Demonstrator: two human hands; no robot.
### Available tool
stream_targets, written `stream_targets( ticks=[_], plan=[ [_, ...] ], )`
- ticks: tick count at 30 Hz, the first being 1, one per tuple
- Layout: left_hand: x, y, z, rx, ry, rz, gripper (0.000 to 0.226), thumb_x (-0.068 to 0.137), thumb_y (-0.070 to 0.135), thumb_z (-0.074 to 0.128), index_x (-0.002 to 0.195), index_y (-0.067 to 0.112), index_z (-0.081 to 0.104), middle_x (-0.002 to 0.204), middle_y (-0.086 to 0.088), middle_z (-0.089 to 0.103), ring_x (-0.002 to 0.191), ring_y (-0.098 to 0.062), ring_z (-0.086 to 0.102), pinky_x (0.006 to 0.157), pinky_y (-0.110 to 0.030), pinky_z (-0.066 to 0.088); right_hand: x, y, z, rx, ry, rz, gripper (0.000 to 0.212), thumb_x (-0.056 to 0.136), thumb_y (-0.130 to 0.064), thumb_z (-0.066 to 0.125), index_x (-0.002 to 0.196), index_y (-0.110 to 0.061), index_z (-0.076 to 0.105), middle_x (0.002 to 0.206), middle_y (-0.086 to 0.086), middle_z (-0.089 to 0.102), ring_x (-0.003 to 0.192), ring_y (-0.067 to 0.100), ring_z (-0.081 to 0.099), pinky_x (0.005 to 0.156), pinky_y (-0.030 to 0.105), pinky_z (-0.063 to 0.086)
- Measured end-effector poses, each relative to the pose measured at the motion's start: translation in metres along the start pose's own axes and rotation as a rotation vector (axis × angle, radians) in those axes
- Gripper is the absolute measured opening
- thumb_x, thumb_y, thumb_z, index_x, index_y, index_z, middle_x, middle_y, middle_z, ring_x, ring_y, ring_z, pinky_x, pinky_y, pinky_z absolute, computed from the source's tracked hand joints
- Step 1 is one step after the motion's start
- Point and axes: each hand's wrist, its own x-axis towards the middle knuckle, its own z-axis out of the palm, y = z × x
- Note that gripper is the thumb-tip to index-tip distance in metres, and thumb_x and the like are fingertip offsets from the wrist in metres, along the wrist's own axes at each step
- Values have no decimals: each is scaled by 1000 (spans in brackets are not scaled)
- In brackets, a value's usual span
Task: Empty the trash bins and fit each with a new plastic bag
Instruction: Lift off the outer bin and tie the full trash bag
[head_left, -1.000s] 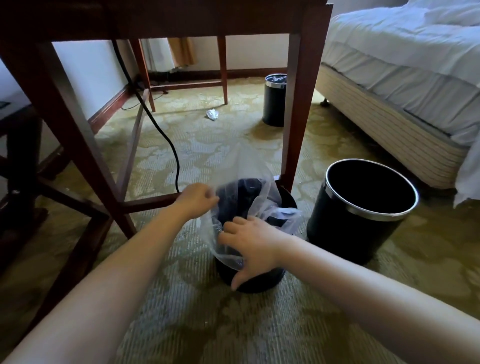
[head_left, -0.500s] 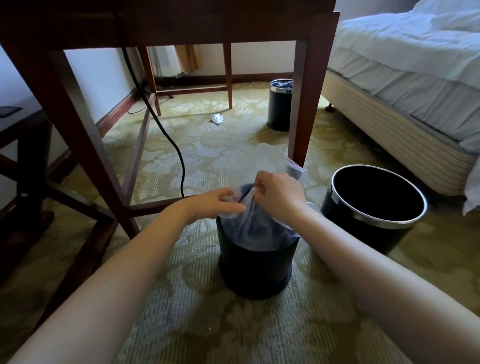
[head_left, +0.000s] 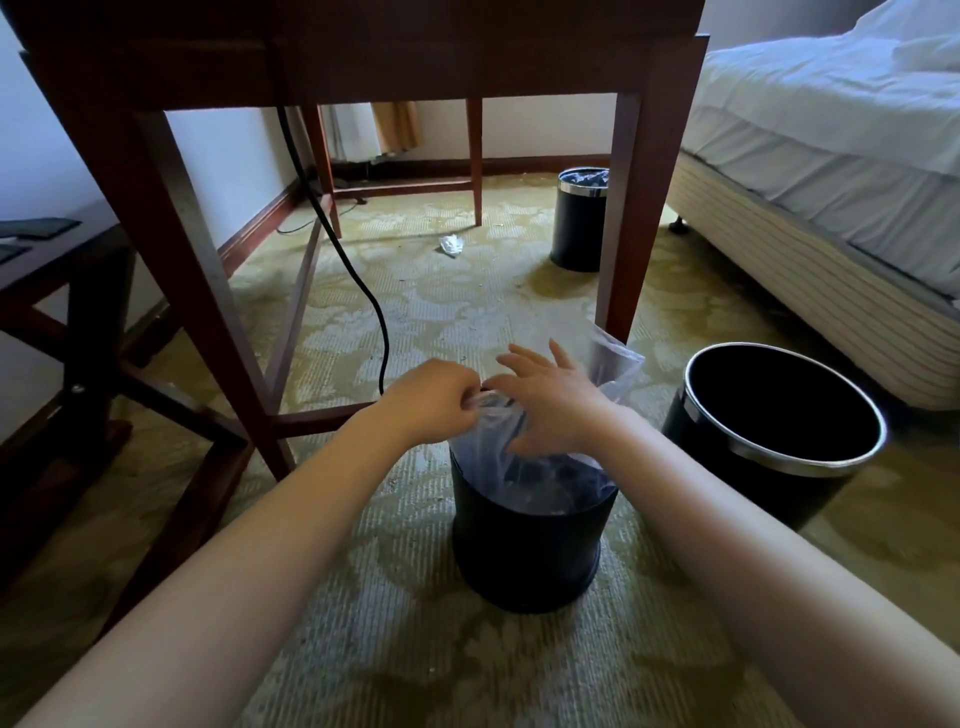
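Left hand (head_left: 431, 400): fingers curled, pinching plastic bag (head_left: 615, 364) edge at near bin (head_left: 524, 551) rim | Bag: sits in bin on carpet, rear flap standing loose | Right hand (head_left: 550, 408): fingers spread on film, gripping nothing | Recommended: keep pinch anchored, fold film evenly over rim | Unlined bin (head_left: 789, 460): just right.

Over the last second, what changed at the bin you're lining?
The right hand let go of the plastic bag and now spreads open over it. The left hand keeps pinching its edge above the small bin. The large bin and far bin stayed put.
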Motion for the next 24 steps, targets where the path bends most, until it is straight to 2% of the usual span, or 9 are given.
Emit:
stream_targets(
  ticks=[2,5,8,12,15,17,19,21,24],
  plan=[
    [-1,2,-8,-236,134,-46,6,83,11,60,79,15,59,72,3,56,66,-13,51,57,-20,40,1,-5,10,212,42,53,76,76,-53,70,141,-24,41,137,0,49,128,22,43,108,41,28],
    [1,10,-15,-583,330,-73,7,84,9,65,81,15,62,79,-2,65,71,-13,59,64,-23,48,2,-19,22,573,52,183,41,87,-46,65,116,-19,57,94,-6,59,91,18,55,79,30,40],
    [4,11,-11,-827,248,-23,15,82,14,72,92,21,64,92,3,68,87,-7,64,74,-23,50,7,-26,23,826,121,358,31,92,-39,60,102,-10,66,91,6,69,92,25,64,84,42,51],
    [8,-9,-1,-886,12,-53,89,70,30,81,143,31,29,139,6,41,127,-12,42,96,-29,42,2,-18,-8,675,166,378,24,97,-29,51,81,-12,59,78,1,60,85,26,63,69,33,44],
    [13,-24,20,-715,-254,-121,118,68,37,84,151,35,0,158,10,11,144,-16,17,110,-39,30,-6,-12,-32,322,226,326,30,97,-37,50,102,-9,61,93,5,59,94,25,58,79,36,46],
    [14,-17,35,-655,-302,-81,124,61,46,87,150,38,1,157,17,6,145,-14,13,115,-44,25,-3,-10,-35,217,276,301,30,93,-42,53,102,-14,62,95,2,59,95,22,56,79,33,43],
    [21,-1,43,-763,-201,32,104,65,40,87,145,30,22,146,19,27,138,-4,26,114,-34,27,1,-11,-39,287,270,303,26,90,-42,57,99,-19,63,93,1,63,90,21,60,70,29,42],
    [29,17,43,-852,-93,115,65,76,23,80,130,17,45,120,15,49,119,-2,48,96,-16,40,3,-14,-45,340,261,263,20,89,-38,61,97,-20,63,88,-2,62,84,18,58,68,28,41],
    [41,34,41,-780,78,58,29,89,11,64,116,9,57,104,8,54,96,-4,54,76,-4,41,-2,-14,-54,529,330,212,12,88,-27,67,87,-15,65,82,-2,61,80,15,56,71,28,44]
  ],
)
